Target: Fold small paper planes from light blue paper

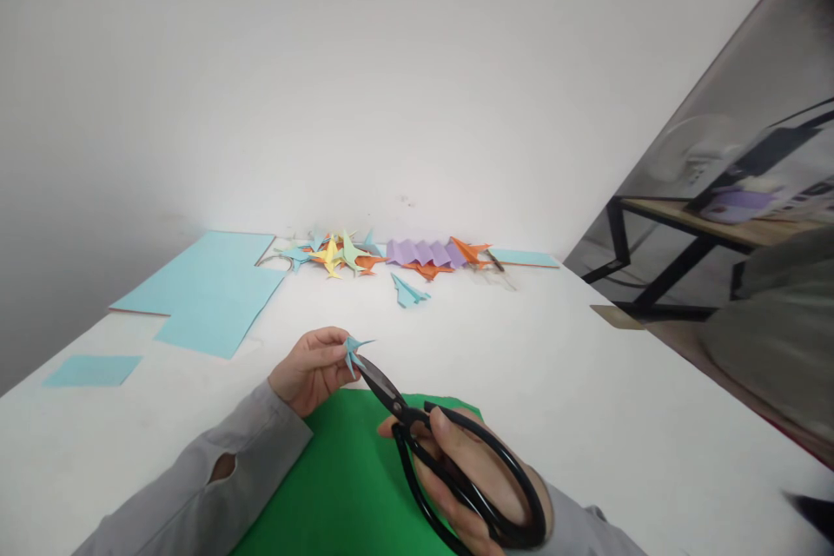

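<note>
Left hand [309,369] — fingers pinched narrow on a small blue folded paper piece [355,351], which sticks out just past the fingertips. Right hand [456,478] is curled through the handle loops of the black scissors [391,395], gripping them. The blades are nearly together, tips touching the piece right at the left fingertips. Under both hands I see a green paper sheet [345,486] on the white table [553,382]. Well beyond the fingers — a blue paper plane [407,290], then a row of coloured folded figures [391,254]. Light blue sheets [208,291] lie off to the left of the left fingers.
</note>
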Demonstrator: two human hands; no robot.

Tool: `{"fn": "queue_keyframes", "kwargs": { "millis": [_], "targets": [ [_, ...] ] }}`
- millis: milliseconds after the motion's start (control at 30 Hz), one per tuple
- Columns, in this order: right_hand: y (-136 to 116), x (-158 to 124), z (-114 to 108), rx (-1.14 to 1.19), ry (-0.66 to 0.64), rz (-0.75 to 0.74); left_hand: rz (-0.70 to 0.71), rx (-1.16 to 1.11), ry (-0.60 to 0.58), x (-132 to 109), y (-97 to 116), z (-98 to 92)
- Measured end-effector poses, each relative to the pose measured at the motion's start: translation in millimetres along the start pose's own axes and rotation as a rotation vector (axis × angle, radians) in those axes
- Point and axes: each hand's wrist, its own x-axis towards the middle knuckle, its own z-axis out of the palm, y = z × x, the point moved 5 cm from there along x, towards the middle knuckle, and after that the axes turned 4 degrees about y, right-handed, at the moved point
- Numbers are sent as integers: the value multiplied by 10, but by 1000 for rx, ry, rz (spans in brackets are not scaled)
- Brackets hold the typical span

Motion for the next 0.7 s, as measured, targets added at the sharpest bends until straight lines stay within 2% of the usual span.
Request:
{"fn": "queue_keyframes", "kwargs": {
  "millis": [700],
  "targets": [
    [-5,-6,18,27,-23,-25,21,33,-9,-2,17,4]
  ]
}}
